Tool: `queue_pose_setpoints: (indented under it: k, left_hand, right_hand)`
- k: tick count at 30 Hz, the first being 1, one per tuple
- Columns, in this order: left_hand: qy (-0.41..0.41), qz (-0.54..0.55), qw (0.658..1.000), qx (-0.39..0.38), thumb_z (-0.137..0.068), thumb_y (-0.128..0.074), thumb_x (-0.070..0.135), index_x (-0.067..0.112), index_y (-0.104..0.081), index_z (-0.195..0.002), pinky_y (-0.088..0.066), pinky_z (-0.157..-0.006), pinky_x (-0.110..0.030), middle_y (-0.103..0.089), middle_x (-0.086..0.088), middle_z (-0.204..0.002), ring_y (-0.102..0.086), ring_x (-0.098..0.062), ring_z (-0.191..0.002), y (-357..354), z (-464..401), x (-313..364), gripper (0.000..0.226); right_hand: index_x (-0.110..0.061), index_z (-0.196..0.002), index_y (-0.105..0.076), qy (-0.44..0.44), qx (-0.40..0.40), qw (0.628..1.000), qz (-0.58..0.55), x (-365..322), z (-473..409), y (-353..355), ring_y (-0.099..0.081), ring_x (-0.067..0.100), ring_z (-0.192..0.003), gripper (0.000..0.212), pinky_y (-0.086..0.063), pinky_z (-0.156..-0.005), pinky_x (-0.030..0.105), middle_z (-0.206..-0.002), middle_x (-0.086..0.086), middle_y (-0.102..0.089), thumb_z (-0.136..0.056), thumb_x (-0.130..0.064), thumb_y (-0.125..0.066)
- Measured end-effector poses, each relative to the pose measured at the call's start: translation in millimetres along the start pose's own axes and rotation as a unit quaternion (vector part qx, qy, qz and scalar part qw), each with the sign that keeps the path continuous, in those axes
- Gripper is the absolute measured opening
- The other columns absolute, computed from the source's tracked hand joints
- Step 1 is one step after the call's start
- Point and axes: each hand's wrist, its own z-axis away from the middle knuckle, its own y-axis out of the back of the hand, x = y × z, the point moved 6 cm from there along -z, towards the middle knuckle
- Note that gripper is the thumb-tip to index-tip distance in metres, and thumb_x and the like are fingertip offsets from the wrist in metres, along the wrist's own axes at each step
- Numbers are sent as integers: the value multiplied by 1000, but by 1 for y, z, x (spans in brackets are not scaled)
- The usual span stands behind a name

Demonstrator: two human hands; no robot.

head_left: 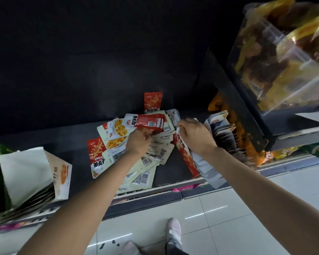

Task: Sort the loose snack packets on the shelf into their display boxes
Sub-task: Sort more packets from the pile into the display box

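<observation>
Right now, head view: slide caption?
Left hand holds red packets; right hand reaches into loose pile on shelf.

Glossy plastic snack packets (pixel 149 122) lie on a matt dark shelf (pixel 74 142), above shiny floor tiles (pixel 219 214).

two hands (pixel 138 142), two display boxes (pixel 61 173), many loose packets (pixel 116 137)

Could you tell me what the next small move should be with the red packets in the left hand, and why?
Probably carry the fanned red packets that the left hand grips over to the red display box under the right hand and slot them in. The colours seem to match, and cream packets lie loose on the shelf.
</observation>
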Motion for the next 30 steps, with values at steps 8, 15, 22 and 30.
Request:
queue_pose_setpoints:
  k: [8,15,22,30]
  left_hand:
    - [70,-78,992,-71,-91,-55,16,7,-23,-145,-25,-114,-33,-26,-13,-152,-26,-26,-141,2,-30,-63,64]
    - [167,174,969,-57,-89,-57,3,9,-24,-145,-42,-101,-40,-47,-11,-136,-51,-27,-120,10,-13,-103,65]
    - [101,261,960,6,-85,-64,9,13,-32,-139,-43,-102,-37,-53,-4,-130,-54,-17,-117,39,11,-74,62]
    - [-134,129,982,30,-86,-65,24,13,-68,-108,-53,-77,-31,-72,-3,-103,-67,-13,-89,52,23,53,25]
  right_hand:
    - [-18,-148,-19,-5,-207,978,-20,-46,-70,-98,-23,28,-142,63,-26,-114,44,-156,6,-19,-93,-21,-50]
    - [-8,-125,-50,30,-135,977,160,-70,-66,-113,-65,32,-101,30,-53,-79,40,-116,15,-64,-95,-8,-49]
    - [-7,-115,-59,-39,-132,974,-178,-69,-38,-66,-59,21,-88,24,-43,-64,12,-100,10,-64,-97,-5,-43]
    - [-12,-106,-66,-110,29,934,-339,-21,-5,24,-62,5,-87,22,-49,-85,18,-93,-3,-67,-84,-6,-63]
